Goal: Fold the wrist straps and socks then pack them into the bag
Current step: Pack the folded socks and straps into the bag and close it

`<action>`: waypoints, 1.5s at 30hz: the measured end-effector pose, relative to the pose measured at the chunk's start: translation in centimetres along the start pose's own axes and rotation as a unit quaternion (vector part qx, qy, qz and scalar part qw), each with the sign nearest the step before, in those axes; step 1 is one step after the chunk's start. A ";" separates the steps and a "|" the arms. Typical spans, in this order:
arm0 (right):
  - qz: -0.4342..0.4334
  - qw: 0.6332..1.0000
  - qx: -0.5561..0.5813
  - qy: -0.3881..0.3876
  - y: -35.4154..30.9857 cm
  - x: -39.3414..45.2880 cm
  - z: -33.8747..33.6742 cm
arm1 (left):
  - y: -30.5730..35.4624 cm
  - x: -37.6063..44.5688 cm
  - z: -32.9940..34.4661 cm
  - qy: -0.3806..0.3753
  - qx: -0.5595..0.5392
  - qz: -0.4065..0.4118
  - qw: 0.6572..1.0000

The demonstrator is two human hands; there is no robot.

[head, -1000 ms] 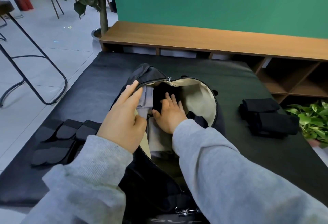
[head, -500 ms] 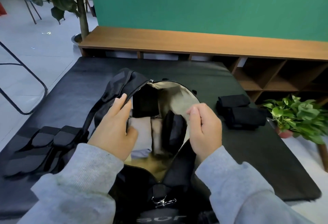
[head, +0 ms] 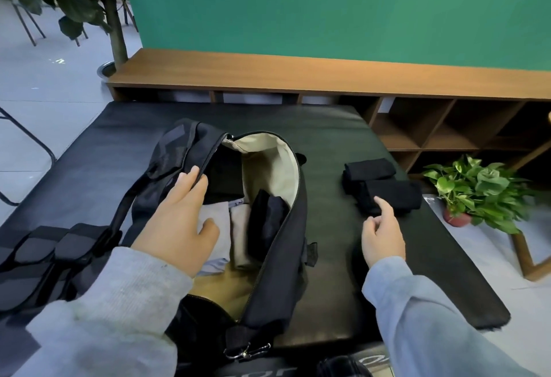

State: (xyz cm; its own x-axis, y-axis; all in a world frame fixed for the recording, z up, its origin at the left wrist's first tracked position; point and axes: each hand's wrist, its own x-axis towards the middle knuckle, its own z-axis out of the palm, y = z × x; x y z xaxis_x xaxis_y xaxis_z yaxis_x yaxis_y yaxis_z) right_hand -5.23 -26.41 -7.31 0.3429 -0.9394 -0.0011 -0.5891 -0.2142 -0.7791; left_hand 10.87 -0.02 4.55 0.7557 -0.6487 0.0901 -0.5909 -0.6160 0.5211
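A black duffel bag [head: 286,257] with a beige lining lies unzipped in the middle of the black mat [head: 343,144]. Inside it I see folded grey and beige cloth [head: 238,227] and a dark rolled item [head: 268,221]. My left hand [head: 179,221] holds the bag's left zipper edge, fingers over the rim. My right hand [head: 383,233] hovers over the mat right of the bag, fingers loose, index finger reaching to the folded black socks [head: 384,191]. Black wrist straps [head: 50,254] lie at the left of the mat.
A low wooden shelf unit [head: 328,78] runs along the green wall behind the mat. A small potted plant [head: 477,194] stands on the floor to the right, a tree trunk [head: 114,24] at the back left. A metal chair leg [head: 35,144] shows at the far left.
My right hand has let go of the bag's right edge and moved right toward the folded socks. The left hand stays on the bag's left rim.
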 end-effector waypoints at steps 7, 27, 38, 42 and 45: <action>0.117 0.985 -0.088 -0.096 -1.3 3.9 -0.5 | 0.4 0.2 0.2 0.005 -0.022 -0.001 1.000; 0.078 0.951 -0.256 -0.154 -0.5 6.0 -0.7 | 0.7 0.2 0.9 -0.017 -0.019 -0.003 1.000; 0.072 0.973 -0.173 -0.132 0.5 1.7 -0.7 | 0.3 -0.8 -0.3 -0.005 -0.022 -0.016 1.000; 0.053 0.981 -0.163 -0.085 0.2 1.4 -0.6 | 0.5 -0.9 -0.2 -0.005 -0.027 -0.017 0.999; 0.011 0.988 -0.156 -0.007 0.0 1.9 -0.8 | 0.7 -0.8 0.0 -0.008 -0.024 -0.016 1.000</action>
State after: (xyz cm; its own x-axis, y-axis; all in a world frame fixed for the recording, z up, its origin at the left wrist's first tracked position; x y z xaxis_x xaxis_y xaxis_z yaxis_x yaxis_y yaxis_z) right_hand -5.18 -28.38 -6.78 0.3360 -0.9415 -0.0256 -0.7921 -0.2678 -0.5485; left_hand 9.88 0.08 4.86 0.7694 -0.6359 0.0601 -0.5516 -0.6142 0.5644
